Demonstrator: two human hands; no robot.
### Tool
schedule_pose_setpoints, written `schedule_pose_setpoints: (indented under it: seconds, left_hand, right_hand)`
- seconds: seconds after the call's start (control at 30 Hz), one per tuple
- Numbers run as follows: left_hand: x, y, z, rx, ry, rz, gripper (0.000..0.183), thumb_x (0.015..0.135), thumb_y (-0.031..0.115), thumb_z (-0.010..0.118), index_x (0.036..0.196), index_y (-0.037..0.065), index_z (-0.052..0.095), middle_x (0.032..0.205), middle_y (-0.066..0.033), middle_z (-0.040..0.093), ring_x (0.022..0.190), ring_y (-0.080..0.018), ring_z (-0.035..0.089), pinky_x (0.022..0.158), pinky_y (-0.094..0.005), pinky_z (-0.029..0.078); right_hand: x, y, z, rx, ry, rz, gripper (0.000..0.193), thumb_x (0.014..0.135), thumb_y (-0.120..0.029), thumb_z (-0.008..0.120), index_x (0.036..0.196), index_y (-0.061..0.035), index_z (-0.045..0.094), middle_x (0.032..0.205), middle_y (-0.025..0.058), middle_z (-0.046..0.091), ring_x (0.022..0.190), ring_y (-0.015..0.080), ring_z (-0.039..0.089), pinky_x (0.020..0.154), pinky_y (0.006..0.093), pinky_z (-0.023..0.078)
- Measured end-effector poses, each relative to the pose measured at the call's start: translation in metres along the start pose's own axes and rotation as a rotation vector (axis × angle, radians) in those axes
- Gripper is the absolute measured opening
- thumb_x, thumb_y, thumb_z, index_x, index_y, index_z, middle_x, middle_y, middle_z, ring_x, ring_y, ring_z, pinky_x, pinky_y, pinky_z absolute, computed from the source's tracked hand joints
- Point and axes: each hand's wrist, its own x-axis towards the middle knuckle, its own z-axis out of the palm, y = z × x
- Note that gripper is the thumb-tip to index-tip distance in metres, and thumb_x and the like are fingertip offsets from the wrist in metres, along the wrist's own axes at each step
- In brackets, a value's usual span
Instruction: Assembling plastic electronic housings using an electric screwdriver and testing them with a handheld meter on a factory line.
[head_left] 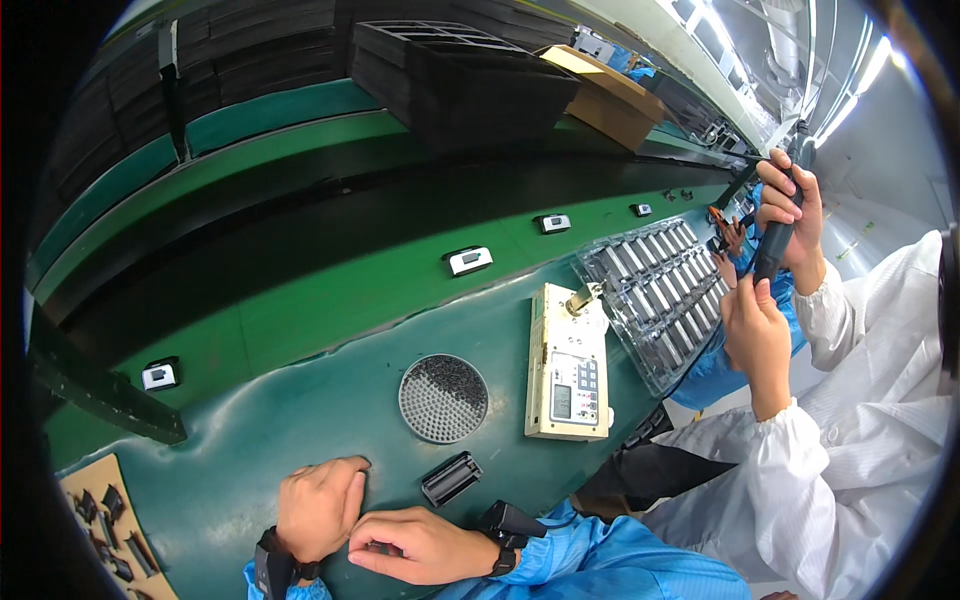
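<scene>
Your left hand (318, 508), banded in black at the wrist, rests on the dark green tabletop (250, 425) with its fingers loosely curled. Your right hand (425, 546) lies just beside it at four o'clock, fingers bent inward and the thumb near them. The undersides of both are hidden, so you cannot tell whether anything sits inside either one.

The black, rectangular, hollow plastic housing (452, 478) lies near your right hand, at one o'clock and apart from it. Farther off at twelve is the round grey dimpled tray (422, 416), partly filled with tiny black pieces. At one o'clock, beyond the housing, stands the cream box-shaped instrument (567, 345) with a small display and keypad. At nine o'clock from your left hand, black plastic parts (140, 552) lie on a tan board (98, 475).

Well away at two o'clock, a white-coated co-worker (850, 440) grasps a black cylindrical tool (774, 248) in both hands.
</scene>
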Motion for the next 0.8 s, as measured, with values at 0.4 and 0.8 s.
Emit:
schedule_pose_setpoints:
  seconds: [0.4,0.8]
  left_hand:
    - [0.000,0.003,-0.006,-0.090,-0.023,-0.067,0.038,0.089,-0.004,0.057,0.126,0.003,0.062,0.076,-0.0190,0.068,0.067,-0.0426,0.068,0.062,-0.0491,0.053]
    - [-0.014,0.003,-0.014,-0.081,-0.055,-0.060,0.049,0.095,0.004,0.066,0.143,0.011,0.061,0.073,-0.0083,0.070,0.065,-0.0305,0.070,0.060,-0.0419,0.055]
  right_hand:
    - [0.001,-0.010,-0.004,0.079,-0.003,-0.013,0.017,0.100,-0.018,0.071,0.101,-0.0026,0.064,0.087,0.0067,0.065,0.066,0.0196,0.060,0.060,0.0333,0.048]
    - [0.013,-0.061,0.008,-0.031,0.023,-0.131,0.019,0.098,-0.022,0.073,0.099,-0.0030,0.072,0.100,0.0155,0.074,0.079,0.0275,0.072,0.070,0.0363,0.059]
